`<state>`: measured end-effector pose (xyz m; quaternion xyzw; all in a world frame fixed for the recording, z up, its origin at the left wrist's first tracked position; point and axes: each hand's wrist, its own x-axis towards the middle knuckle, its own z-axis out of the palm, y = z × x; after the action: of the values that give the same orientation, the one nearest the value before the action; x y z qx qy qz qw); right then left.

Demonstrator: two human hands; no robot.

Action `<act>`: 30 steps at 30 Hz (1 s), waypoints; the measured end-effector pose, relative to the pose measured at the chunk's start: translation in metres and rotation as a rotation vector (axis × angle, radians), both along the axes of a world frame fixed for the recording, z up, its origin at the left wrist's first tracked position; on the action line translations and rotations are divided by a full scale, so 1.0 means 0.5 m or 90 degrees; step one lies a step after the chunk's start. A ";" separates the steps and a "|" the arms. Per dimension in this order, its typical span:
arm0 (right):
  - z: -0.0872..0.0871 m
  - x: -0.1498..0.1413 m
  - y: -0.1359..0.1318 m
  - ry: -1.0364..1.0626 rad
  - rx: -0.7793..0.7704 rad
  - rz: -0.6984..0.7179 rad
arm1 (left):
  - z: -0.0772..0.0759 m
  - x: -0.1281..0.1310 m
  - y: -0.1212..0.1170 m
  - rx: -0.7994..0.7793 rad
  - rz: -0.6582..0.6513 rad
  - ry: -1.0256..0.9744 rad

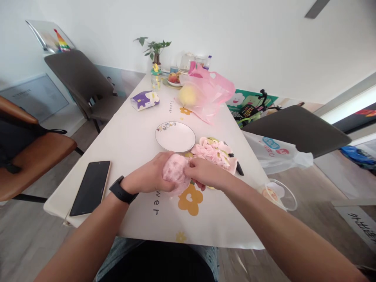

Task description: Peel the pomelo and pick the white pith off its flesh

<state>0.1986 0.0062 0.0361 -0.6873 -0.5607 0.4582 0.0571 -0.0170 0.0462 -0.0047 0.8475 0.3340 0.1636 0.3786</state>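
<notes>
My left hand point(160, 172) is wrapped round a peeled pomelo point(175, 168), pale pink with shreds of pith on it, held above the near half of the table. At the fruit's right side, the fingers of my right hand point(202, 172) are pinched together on the pomelo's pink pith. Just beyond my right hand lies a heap of pomelo peel point(213, 150), pink inside with yellow-green rind at the edges. A dark knife handle point(240, 168) sticks out at the heap's right. Directly beyond the fruit stands a white plate point(175, 137) with nothing on it.
A black phone point(90, 188) lies on the left of the table point(132, 137). Farther back are a tissue pack point(145, 100), a pink plastic bag point(210, 92) with a yellow fruit point(188, 96), and a potted plant point(157, 51). A clear plastic container point(279, 195) sits at the right edge.
</notes>
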 end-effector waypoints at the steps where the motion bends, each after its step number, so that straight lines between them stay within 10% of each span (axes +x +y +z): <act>1: 0.004 0.001 0.002 -0.011 -0.010 0.008 | -0.001 0.001 -0.001 0.002 0.000 0.004; 9: -0.008 0.035 -0.003 0.063 -0.011 0.108 | 0.000 -0.002 0.009 -0.008 -0.021 -0.002; 18: -0.052 0.044 -0.033 0.396 -0.012 -0.058 | -0.010 -0.025 0.017 -0.047 -0.025 -0.024; 30: -0.016 0.007 -0.062 0.137 0.064 -0.059 | -0.006 -0.024 0.014 -0.039 -0.034 -0.038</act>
<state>0.2019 -0.0249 0.0283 -0.6553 -0.5414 0.4977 0.1724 -0.0293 0.0533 -0.0076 0.8391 0.3046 0.1682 0.4182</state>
